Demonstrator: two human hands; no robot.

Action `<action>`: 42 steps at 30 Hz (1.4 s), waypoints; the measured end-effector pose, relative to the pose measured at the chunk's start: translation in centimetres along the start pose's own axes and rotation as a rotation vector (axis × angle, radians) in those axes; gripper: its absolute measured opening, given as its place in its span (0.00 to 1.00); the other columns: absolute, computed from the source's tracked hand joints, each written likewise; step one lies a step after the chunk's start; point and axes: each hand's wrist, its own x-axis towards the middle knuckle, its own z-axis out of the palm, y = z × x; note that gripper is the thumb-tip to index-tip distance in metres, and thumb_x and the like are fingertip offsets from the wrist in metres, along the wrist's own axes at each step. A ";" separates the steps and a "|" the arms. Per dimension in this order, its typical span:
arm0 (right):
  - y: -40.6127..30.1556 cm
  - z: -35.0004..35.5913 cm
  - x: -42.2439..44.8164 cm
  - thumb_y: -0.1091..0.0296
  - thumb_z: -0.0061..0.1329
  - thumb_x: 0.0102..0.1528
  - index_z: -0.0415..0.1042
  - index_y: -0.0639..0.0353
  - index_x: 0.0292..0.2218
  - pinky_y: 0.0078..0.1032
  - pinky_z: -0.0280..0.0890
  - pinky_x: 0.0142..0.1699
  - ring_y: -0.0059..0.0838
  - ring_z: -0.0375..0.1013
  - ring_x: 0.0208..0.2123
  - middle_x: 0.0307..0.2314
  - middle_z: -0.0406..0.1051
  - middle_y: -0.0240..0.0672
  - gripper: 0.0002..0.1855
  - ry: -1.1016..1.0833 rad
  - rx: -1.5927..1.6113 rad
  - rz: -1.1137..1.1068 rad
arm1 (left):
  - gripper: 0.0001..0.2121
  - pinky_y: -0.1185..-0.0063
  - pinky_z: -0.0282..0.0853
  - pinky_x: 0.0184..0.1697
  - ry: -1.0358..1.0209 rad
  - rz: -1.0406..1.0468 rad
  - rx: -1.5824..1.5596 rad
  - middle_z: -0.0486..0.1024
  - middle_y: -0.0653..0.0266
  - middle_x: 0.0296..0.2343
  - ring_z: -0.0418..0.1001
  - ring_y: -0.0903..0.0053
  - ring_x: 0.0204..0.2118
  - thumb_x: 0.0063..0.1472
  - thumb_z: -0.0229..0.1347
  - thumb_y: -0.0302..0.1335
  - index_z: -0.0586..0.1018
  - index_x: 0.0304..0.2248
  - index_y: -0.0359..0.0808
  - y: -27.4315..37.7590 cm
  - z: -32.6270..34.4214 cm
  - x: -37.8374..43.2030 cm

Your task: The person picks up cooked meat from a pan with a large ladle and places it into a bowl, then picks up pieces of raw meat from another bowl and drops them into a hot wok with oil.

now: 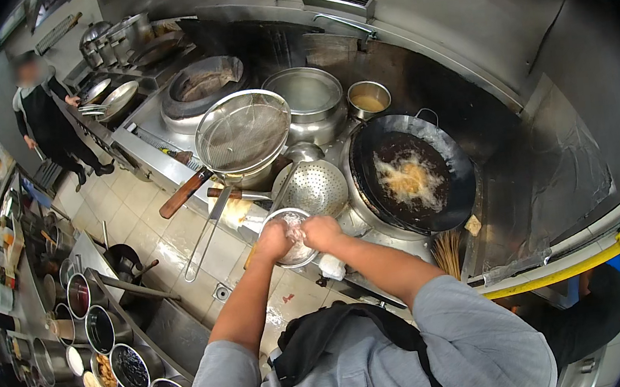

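Both of my hands are over a metal bowl [297, 262] holding white floury powder. My left hand [274, 240] is curled at the bowl's left side, and my right hand [321, 233] is curled at its right. Between them is a flour-coated piece of food [295, 233], which both sets of fingers grip; the fingertips are partly hidden. Right of the bowl, a black wok [459, 183] contains dark oil, where pale golden food [409, 176] is frying amid bubbles. A perforated metal skimmer [312, 188] rests just beyond the bowl.
A round mesh strainer [244, 129] sits over a pot. Behind stand a lidded pot [305, 93] and a small pan of yellowish liquid [369, 98]. A bamboo wok brush [448, 252] lies near my right arm. One person [50, 119] stands far left, another [588, 306] lower right.
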 end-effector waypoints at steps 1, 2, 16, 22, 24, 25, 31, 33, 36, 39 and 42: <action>0.0 -1.5 -0.4 0.68 0.46 0.45 0.73 0.61 0.31 0.32 0.69 0.34 0.39 0.74 0.29 0.29 0.73 0.43 0.11 0.054 0.139 0.023 | 0.14 0.71 0.67 0.42 -0.008 -0.112 -0.184 0.74 0.50 0.31 0.71 0.55 0.37 0.43 0.60 0.31 0.78 0.32 0.35 0.0 -0.7 -0.5; 0.0 -2.4 -0.5 0.68 0.46 0.46 0.73 0.60 0.31 0.31 0.70 0.32 0.36 0.74 0.28 0.28 0.73 0.41 0.10 0.106 0.279 0.047 | 0.11 0.71 0.69 0.37 0.086 -0.074 -0.285 0.76 0.54 0.24 0.74 0.58 0.29 0.46 0.57 0.29 0.77 0.30 0.32 -0.8 -0.5 -0.9; -1.3 -4.3 0.6 0.75 0.47 0.49 0.71 0.68 0.37 0.21 0.69 0.28 0.24 0.72 0.22 0.25 0.72 0.37 0.12 0.020 1.258 0.261 | 0.15 0.71 0.69 0.41 0.029 -0.456 -1.803 0.74 0.58 0.35 0.73 0.69 0.36 0.53 0.44 0.32 0.72 0.39 0.34 0.8 0.4 -0.8; -0.7 -5.6 0.0 0.74 0.50 0.48 0.74 0.66 0.32 0.20 0.67 0.23 0.22 0.70 0.16 0.20 0.72 0.35 0.08 0.044 0.862 0.218 | 0.12 0.74 0.74 0.35 0.014 -0.392 -1.653 0.75 0.59 0.32 0.75 0.72 0.32 0.53 0.53 0.17 0.71 0.38 0.33 4.0 -1.4 -1.2; -0.1 -5.2 0.2 0.73 0.50 0.48 0.75 0.64 0.31 0.20 0.68 0.23 0.20 0.70 0.17 0.19 0.72 0.35 0.07 0.186 0.656 0.097 | 0.11 0.75 0.74 0.34 0.057 -0.404 -1.675 0.75 0.59 0.31 0.75 0.72 0.30 0.51 0.54 0.16 0.72 0.37 0.33 4.0 -1.3 -1.0; 0.1 -5.3 0.2 0.73 0.50 0.48 0.75 0.64 0.31 0.20 0.68 0.23 0.20 0.70 0.17 0.19 0.72 0.35 0.07 0.190 0.658 0.096 | 0.11 0.76 0.73 0.32 0.103 -0.419 -1.699 0.75 0.59 0.30 0.75 0.72 0.29 0.50 0.54 0.16 0.72 0.36 0.32 3.9 -1.2 -0.9; 4.0 -8.3 -1.0 0.73 0.47 0.52 0.72 0.68 0.36 0.20 0.69 0.26 0.24 0.73 0.24 0.29 0.73 0.38 0.10 0.148 1.275 0.365 | 0.08 0.75 0.73 0.28 0.251 -0.473 -1.519 0.74 0.60 0.26 0.75 0.72 0.25 0.52 0.51 0.18 0.71 0.34 0.32 1.0 -0.8 -0.5; 5.1 -8.9 -1.3 0.74 0.45 0.54 0.68 0.65 0.38 0.21 0.70 0.28 0.26 0.72 0.28 0.31 0.70 0.37 0.09 0.080 1.661 0.394 | 0.09 0.76 0.73 0.28 0.187 -0.463 -1.434 0.75 0.60 0.26 0.75 0.73 0.25 0.52 0.51 0.19 0.71 0.35 0.32 1.6 -0.6 -0.7; 6.4 -9.4 -3.1 0.76 0.40 0.56 0.63 0.62 0.41 0.23 0.71 0.29 0.29 0.72 0.31 0.32 0.69 0.37 0.10 0.126 1.743 0.457 | 0.08 0.80 0.70 0.30 0.199 -0.472 -1.512 0.75 0.62 0.27 0.73 0.77 0.27 0.54 0.54 0.26 0.75 0.32 0.31 2.9 -0.2 -0.3; 8.6 -9.5 -5.4 0.78 0.37 0.56 0.61 0.60 0.43 0.24 0.72 0.30 0.31 0.72 0.30 0.32 0.69 0.39 0.12 0.301 1.839 0.479 | 0.10 0.79 0.68 0.29 0.205 -0.645 -1.472 0.75 0.62 0.27 0.72 0.77 0.26 0.56 0.52 0.30 0.76 0.32 0.30 2.9 -0.5 0.2; 11.3 -11.0 -8.1 0.73 0.37 0.58 0.64 0.57 0.37 0.20 0.60 0.21 0.22 0.63 0.20 0.23 0.65 0.31 0.05 0.476 1.868 0.428 | 0.10 0.79 0.67 0.28 0.231 -0.520 -1.264 0.75 0.62 0.24 0.71 0.77 0.24 0.55 0.52 0.29 0.77 0.29 0.29 1.6 0.6 0.1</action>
